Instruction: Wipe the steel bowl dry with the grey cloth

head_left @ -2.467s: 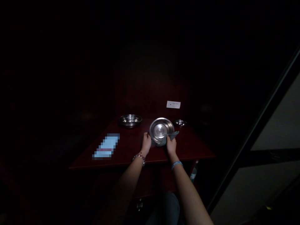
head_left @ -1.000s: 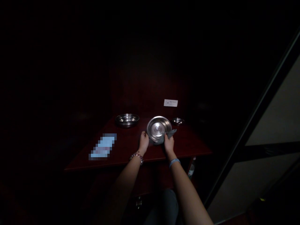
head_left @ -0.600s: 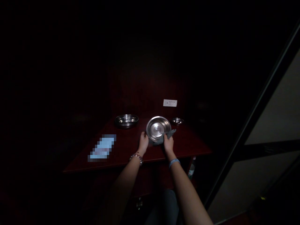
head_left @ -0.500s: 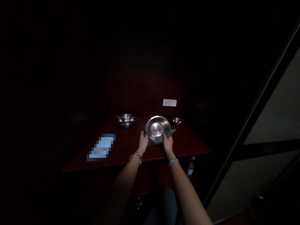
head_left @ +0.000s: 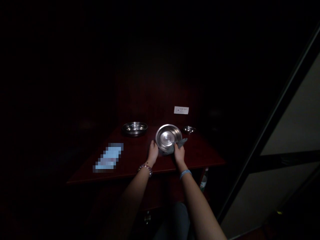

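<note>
from the left, then: one pale blue oblong (head_left: 109, 158), blurred out, lying on the dark red worktop (head_left: 132, 153). behind it to the right, one stack of shiny metal dishes (head_left: 135, 128), more than one rim showing by the look of it, but no sure count from here.

and into the middle we go! the left hand (head_left: 153, 153), beaded bracelet (head_left: 146, 168) at the wrist, is at the near left rim of the large bowl (head_left: 168, 137), its grip seemingly pinching the edge, fingers partly hidden behind. just one large bowl, front and centre, tilted with its inside facing us; whether its base touches the worktop, can't tell. one grey cloth (head_left: 170, 150) runs along its lower rim, and the right hand (head_left: 179, 153), blue band (head_left: 185, 173) on the wrist, pinches that cloth against the bowl.

how far along? midway with this bowl, i'd judge: it's up, cloth on it, not yet set aside. whether the others have had their turn, no telling.

further right, one wall socket (head_left: 181, 110) above, one small bowl (head_left: 189, 129) behind the right hand, and one bottle (head_left: 204, 180) below the worktop's edge.
</note>
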`<state>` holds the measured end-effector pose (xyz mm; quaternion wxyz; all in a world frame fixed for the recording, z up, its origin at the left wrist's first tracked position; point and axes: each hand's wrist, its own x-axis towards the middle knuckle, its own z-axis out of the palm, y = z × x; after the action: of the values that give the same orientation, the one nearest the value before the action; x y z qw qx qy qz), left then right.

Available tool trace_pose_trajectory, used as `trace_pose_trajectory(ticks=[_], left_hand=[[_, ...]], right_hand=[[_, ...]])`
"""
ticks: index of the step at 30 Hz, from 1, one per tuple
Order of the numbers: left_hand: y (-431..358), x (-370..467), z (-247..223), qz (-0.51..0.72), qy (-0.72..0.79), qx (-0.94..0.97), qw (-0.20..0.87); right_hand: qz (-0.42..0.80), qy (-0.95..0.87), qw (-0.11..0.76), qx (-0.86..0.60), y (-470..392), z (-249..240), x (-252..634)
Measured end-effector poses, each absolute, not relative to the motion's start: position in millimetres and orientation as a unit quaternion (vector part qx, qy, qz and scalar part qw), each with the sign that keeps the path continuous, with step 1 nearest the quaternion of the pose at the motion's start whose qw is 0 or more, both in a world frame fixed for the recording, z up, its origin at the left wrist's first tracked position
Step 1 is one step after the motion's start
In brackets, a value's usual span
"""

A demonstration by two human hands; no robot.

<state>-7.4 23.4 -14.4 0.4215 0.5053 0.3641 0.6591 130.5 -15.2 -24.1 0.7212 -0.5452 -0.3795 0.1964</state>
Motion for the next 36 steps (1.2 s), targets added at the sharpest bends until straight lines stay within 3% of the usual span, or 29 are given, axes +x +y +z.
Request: trace_pose_trajectory(ticks=[15, 36], left_hand=[[22, -7, -13, 0.647, 0.388, 0.511, 0.411], [6, -7, 0, 0.617, 0.368, 0.518, 0.465]], right_hand=[[0.142, -0.309, 0.767, -0.544, -18, -21, 133], [0.156, -0.340, 0.762, -0.529, -10, -29, 133]])
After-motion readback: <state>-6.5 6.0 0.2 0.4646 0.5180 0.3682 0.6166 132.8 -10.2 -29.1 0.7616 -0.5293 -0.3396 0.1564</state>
